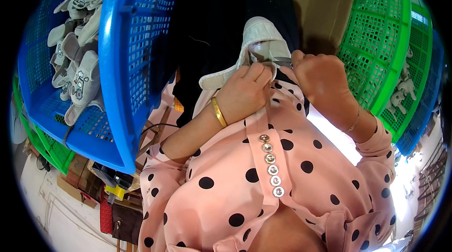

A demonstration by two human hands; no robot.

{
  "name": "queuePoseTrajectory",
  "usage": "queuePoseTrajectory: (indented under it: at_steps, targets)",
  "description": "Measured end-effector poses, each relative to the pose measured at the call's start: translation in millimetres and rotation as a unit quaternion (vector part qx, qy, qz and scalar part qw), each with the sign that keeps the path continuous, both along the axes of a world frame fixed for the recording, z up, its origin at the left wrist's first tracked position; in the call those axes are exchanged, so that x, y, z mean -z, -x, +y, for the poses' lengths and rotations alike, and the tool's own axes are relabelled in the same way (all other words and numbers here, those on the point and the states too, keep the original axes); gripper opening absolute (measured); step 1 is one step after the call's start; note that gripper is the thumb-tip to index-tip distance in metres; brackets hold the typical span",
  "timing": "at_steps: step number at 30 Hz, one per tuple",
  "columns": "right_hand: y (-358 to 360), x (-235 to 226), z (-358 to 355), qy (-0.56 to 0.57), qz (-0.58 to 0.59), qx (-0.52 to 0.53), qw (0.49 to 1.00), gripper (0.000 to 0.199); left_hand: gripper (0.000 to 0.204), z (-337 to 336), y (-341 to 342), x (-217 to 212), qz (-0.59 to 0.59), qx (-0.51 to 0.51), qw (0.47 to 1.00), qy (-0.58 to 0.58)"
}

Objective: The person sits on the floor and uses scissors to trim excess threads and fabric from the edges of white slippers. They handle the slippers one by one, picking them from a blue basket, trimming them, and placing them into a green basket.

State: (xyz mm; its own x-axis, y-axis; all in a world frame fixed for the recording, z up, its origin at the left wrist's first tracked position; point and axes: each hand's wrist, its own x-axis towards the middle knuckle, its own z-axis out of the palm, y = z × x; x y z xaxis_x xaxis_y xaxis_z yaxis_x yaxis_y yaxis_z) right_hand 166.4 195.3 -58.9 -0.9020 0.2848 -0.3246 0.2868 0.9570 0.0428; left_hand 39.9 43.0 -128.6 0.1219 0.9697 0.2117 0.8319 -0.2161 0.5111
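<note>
With my left hand (245,93) pinching the pale slipper (258,40) against my chest and my right hand (320,75) closed on what looks like scissors, a slip could nick the fabric.

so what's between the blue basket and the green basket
In the head view, the person's two hands sit between the blue basket and green basket: left hand and right hand both grip a pale slipper over dark cloth.
</note>
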Motion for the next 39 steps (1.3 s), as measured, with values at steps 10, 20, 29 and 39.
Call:
queuePoseTrajectory:
  at_steps: [10, 20, 29, 39]
  targets:
    - [9, 2, -3, 0.040, -0.025, 0.028, 0.998, 0.023, 0.048, 0, -1, 1, 0.041, 0.007, 0.999, -0.012]
    - [8, -1, -2, -0.001, -0.038, 0.010, 0.999, 0.020, 0.022, 2, -6, -1, 0.067, 0.008, 0.997, -0.032]
    - [5, 6, 1, 0.010, 0.000, -0.014, 1.000, 0.019, 0.027, 4, -8, -1, 0.078, 0.008, 0.997, -0.026]
    - [6, 9, 2, 0.004, -0.017, -0.043, 0.999, 0.018, 0.032, 4, -8, 0, 0.064, 0.011, 0.998, -0.028]
